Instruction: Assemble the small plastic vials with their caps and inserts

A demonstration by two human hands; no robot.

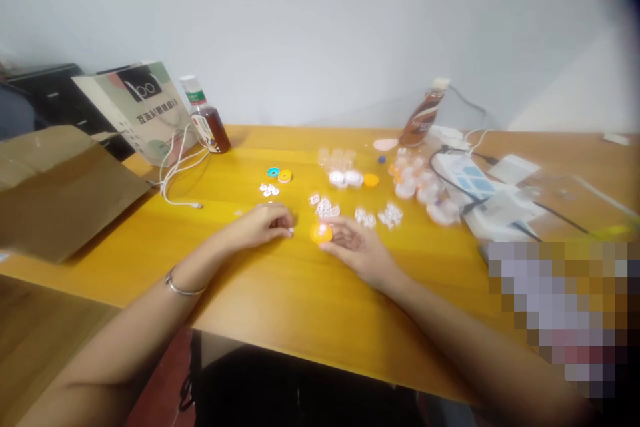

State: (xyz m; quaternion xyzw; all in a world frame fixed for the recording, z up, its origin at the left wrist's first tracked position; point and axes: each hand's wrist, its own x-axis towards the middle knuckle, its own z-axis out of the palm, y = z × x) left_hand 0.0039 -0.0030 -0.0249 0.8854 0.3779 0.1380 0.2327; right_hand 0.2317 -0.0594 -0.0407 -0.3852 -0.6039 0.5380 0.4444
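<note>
My left hand (263, 223) rests on the yellow wooden table (280, 293) with its fingers curled, pinching a tiny white piece (291, 232) at the fingertips. A silver bracelet circles that wrist. My right hand (357, 243) lies palm up just to the right, its fingers loosely bent around a small round yellow-orange cap (321, 233) that touches the tabletop. Just beyond both hands lie small clusters of white pieces (327, 208). A blue ring and a yellow ring (279, 175) sit farther back.
Clear and white round cases (420, 183) crowd the middle right beside another orange cap (371, 180). A brown drink bottle (206, 117), a paper bag (145, 107) and white cable stand back left. A cardboard flap (55, 193) overhangs the left; a second bottle (424, 117) and white boxes lie right.
</note>
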